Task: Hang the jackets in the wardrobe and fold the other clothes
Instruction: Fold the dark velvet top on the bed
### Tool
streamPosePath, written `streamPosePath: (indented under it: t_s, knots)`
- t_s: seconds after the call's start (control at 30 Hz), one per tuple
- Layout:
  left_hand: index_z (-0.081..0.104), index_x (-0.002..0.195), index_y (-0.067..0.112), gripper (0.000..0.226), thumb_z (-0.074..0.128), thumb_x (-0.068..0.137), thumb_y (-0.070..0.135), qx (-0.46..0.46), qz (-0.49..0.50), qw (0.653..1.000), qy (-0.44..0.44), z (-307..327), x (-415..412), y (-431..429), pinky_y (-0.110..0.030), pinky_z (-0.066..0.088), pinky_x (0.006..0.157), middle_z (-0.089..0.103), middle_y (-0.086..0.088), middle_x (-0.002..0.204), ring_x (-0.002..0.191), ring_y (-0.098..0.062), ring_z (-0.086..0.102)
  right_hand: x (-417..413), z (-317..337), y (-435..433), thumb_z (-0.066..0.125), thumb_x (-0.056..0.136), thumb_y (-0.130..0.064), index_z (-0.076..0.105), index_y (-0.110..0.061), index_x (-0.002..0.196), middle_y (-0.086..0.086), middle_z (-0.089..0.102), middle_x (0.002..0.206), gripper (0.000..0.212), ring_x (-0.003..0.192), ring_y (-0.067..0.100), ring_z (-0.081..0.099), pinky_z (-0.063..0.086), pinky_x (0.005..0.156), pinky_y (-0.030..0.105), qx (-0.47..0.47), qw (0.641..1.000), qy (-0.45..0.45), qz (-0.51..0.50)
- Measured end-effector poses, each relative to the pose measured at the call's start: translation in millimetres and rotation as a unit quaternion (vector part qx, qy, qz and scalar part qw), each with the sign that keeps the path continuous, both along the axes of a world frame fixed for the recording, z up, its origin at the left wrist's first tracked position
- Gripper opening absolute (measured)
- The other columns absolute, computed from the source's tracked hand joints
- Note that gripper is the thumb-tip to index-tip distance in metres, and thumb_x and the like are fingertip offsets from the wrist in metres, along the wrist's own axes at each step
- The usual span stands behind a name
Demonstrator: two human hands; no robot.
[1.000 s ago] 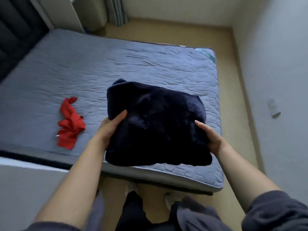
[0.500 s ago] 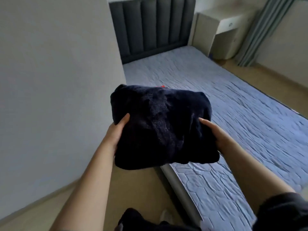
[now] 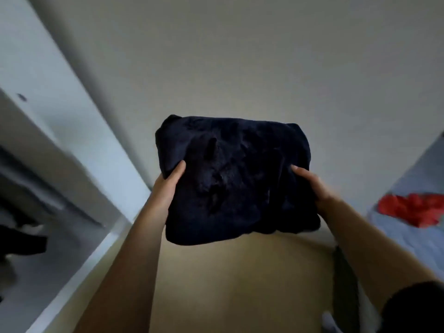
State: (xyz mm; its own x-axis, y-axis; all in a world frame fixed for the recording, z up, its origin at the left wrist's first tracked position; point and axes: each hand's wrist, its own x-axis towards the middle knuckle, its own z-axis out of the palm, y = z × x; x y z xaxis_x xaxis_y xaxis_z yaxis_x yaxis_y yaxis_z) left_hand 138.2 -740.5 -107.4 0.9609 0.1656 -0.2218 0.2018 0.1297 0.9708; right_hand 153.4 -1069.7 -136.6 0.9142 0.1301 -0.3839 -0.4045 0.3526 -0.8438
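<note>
Floor [image 3: 228,284] beige, wall [image 3: 240,56] plain; wardrobe [image 3: 60,164] left, bed [image 3: 420,241] right; left hand [image 3: 168,186], right hand [image 3: 312,188] grip folded navy garment [image 3: 233,179].

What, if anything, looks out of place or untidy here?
The red garment lies crumpled and unfolded on the bed at the right edge. The folded dark garment, gripped by the left hand and right hand, looks tidy. Nothing spilled or damaged shows.
</note>
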Motion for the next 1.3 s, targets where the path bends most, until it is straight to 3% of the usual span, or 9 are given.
streamPosePath:
  t_s: [0.23, 0.37, 0.5, 0.67, 0.83, 1.0, 1.13, 1.23, 1.3]
  knots:
    - [0.061, 0.124, 0.028, 0.064, 0.077, 0.067, 0.055, -0.036, 0.207, 0.977, -0.038, 22.1, -98.1, 217.2, -0.044, 0.05, 0.093, 0.066, 0.001, 0.121, 0.107, -0.024, 0.066, 36.9, 24.2, 248.7, 0.067, 0.083, -0.035, 0.058, -0.011, 0.127, 0.016, 0.067, 0.119, 0.051, 0.106, 0.032, 0.066, 0.058, 0.073, 0.035, 0.031, 0.966, -0.037, 0.254]
    - [0.059, 0.125, 0.026, 0.073, 0.08, 0.061, 0.055, -0.034, 0.318, 0.945, -0.066, 35.9, -153.1, 297.3, -0.033, 0.057, 0.078, 0.068, 0.0, 0.118, 0.101, -0.022, 0.068, 38.5, 47.6, 367.3, 0.06, 0.087, -0.033, 0.053, -0.011, 0.131, 0.014, 0.068, 0.118, 0.05, 0.106, 0.03, 0.066, 0.057, 0.075, 0.033, 0.021, 0.93, -0.058, 0.363]
    - [0.056, 0.13, 0.019, 0.081, 0.079, 0.061, 0.056, -0.022, 0.405, 0.912, -0.068, 52.2, -183.8, 354.4, -0.034, 0.053, 0.084, 0.069, -0.003, 0.115, 0.101, -0.022, 0.068, 44.3, 72.0, 459.0, 0.063, 0.083, -0.034, 0.053, -0.013, 0.129, 0.01, 0.071, 0.109, 0.052, 0.099, 0.028, 0.069, 0.058, 0.071, 0.033, 0.016, 0.899, -0.078, 0.432]
    - [0.059, 0.12, 0.018, 0.072, 0.076, 0.061, 0.056, -0.007, 0.464, 0.883, -0.077, 72.4, -190.7, 416.6, -0.029, 0.055, 0.07, 0.071, -0.002, 0.105, 0.092, -0.02, 0.071, 65.4, 94.2, 567.1, 0.063, 0.087, -0.036, 0.057, -0.012, 0.125, 0.013, 0.071, 0.107, 0.046, 0.096, 0.03, 0.069, 0.055, 0.075, 0.037, 0.008, 0.878, -0.079, 0.471]
    - [0.062, 0.11, 0.017, 0.063, 0.075, 0.061, 0.054, 0.037, 0.523, 0.847, -0.088, 106.8, -171.5, 494.8, -0.03, 0.054, 0.07, 0.073, -0.004, 0.098, 0.089, -0.023, 0.071, 97.6, 127.1, 674.7, 0.057, 0.091, -0.038, 0.062, -0.016, 0.114, 0.008, 0.075, 0.094, 0.032, 0.084, 0.025, 0.072, 0.053, 0.069, 0.033, 0.053, 0.866, -0.101, 0.487]
    - [0.064, 0.095, 0.023, 0.024, 0.068, 0.08, 0.041, 0.095, 0.56, 0.811, -0.138, 161.9, -130.8, 566.5, -0.017, 0.053, 0.053, 0.074, 0.006, 0.077, 0.07, -0.009, 0.071, 139.8, 172.3, 769.6, 0.057, 0.092, -0.037, 0.062, -0.017, 0.113, 0.01, 0.071, 0.096, 0.03, 0.083, 0.027, 0.069, 0.052, 0.067, 0.033, 0.081, 0.858, -0.131, 0.49]
    - [0.06, 0.112, 0.012, 0.029, 0.062, 0.09, 0.03, 0.113, 0.588, 0.784, -0.164, 206.4, -102.5, 622.6, -0.029, 0.052, 0.068, 0.069, -0.002, 0.091, 0.082, -0.015, 0.067, 164.1, 212.2, 842.6, 0.064, 0.085, -0.042, 0.065, -0.019, 0.117, 0.011, 0.071, 0.104, 0.04, 0.094, 0.031, 0.068, 0.054, 0.076, 0.036, 0.097, 0.859, -0.159, 0.476]
    - [0.054, 0.128, 0.006, 0.042, 0.06, 0.092, 0.026, 0.096, 0.597, 0.773, -0.192, 234.1, -87.4, 664.4, -0.04, 0.051, 0.089, 0.066, -0.013, 0.114, 0.102, -0.028, 0.064, 176.7, 237.2, 895.9, 0.067, 0.08, -0.045, 0.065, -0.019, 0.12, 0.01, 0.072, 0.104, 0.048, 0.096, 0.031, 0.068, 0.054, 0.082, 0.038, 0.102, 0.861, -0.177, 0.465]
    - [0.055, 0.126, 0.006, 0.038, 0.059, 0.093, 0.024, 0.108, 0.605, 0.761, -0.207, 248.4, -81.0, 699.4, -0.036, 0.053, 0.082, 0.065, -0.012, 0.115, 0.097, -0.026, 0.065, 184.0, 253.1, 934.1, 0.068, 0.078, -0.046, 0.066, -0.019, 0.117, 0.008, 0.074, 0.098, 0.047, 0.091, 0.029, 0.07, 0.055, 0.077, 0.036, 0.106, 0.86, -0.192, 0.461]
